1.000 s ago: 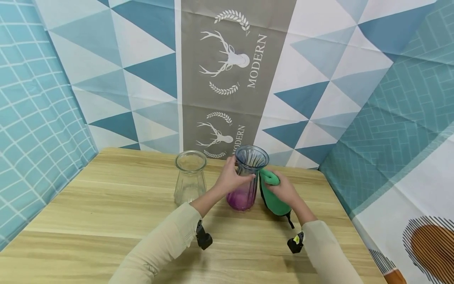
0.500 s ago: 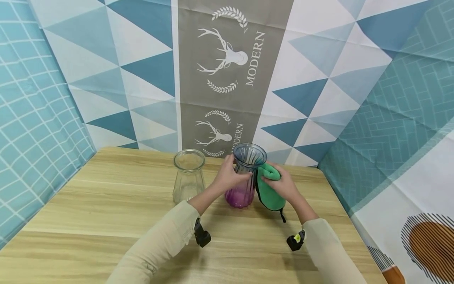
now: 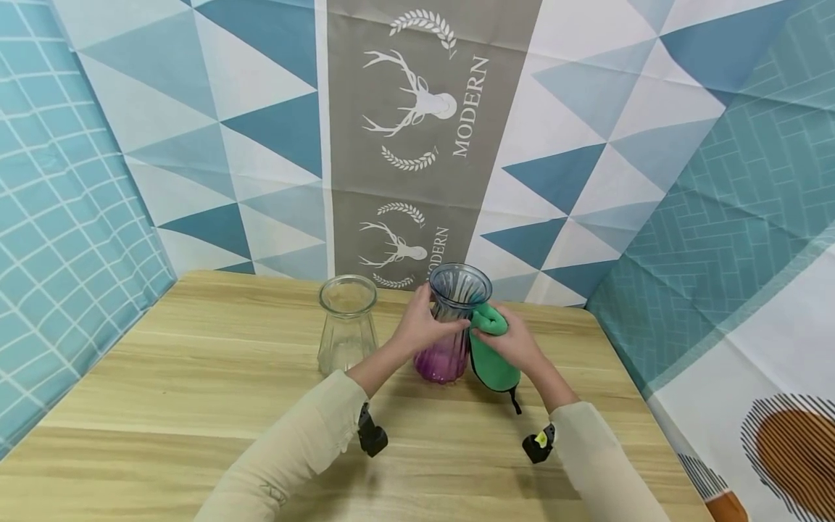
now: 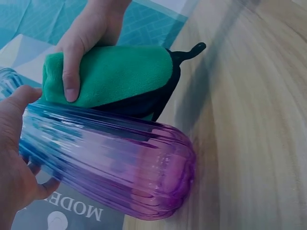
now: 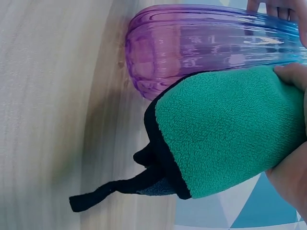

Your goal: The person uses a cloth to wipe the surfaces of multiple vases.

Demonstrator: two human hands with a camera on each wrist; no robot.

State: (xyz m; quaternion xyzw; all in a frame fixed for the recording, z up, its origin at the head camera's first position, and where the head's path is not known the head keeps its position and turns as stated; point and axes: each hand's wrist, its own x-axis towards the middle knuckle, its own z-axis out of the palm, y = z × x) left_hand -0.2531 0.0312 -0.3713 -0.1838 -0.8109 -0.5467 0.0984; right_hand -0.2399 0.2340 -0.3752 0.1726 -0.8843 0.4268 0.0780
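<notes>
A ribbed glass vase point(image 3: 441, 362), blue at the rim and purple at the base, stands upright on the table. My left hand point(image 3: 420, 324) grips it around the neck, thumb on the near side. My right hand point(image 3: 518, 341) holds a folded green cleaning cloth point(image 3: 496, 367) with black edging against the vase's right side. In the left wrist view the cloth point(image 4: 127, 72) lies along the ribbed wall, with the right thumb on top. A black hanging loop point(image 5: 103, 194) dangles from the cloth's lower end in the right wrist view.
A clear glass vase point(image 3: 348, 330) stands left of the purple one, its base partly behind my left forearm. The wooden table point(image 3: 196, 406) ends at a patterned cloth backdrop point(image 3: 274, 159) close behind both vases. Printed sheets also hang at both sides.
My right hand has brought the green cloth left, closer against the vase, and its lower end has swung left too. The left hand keeps its grip on the vase neck.
</notes>
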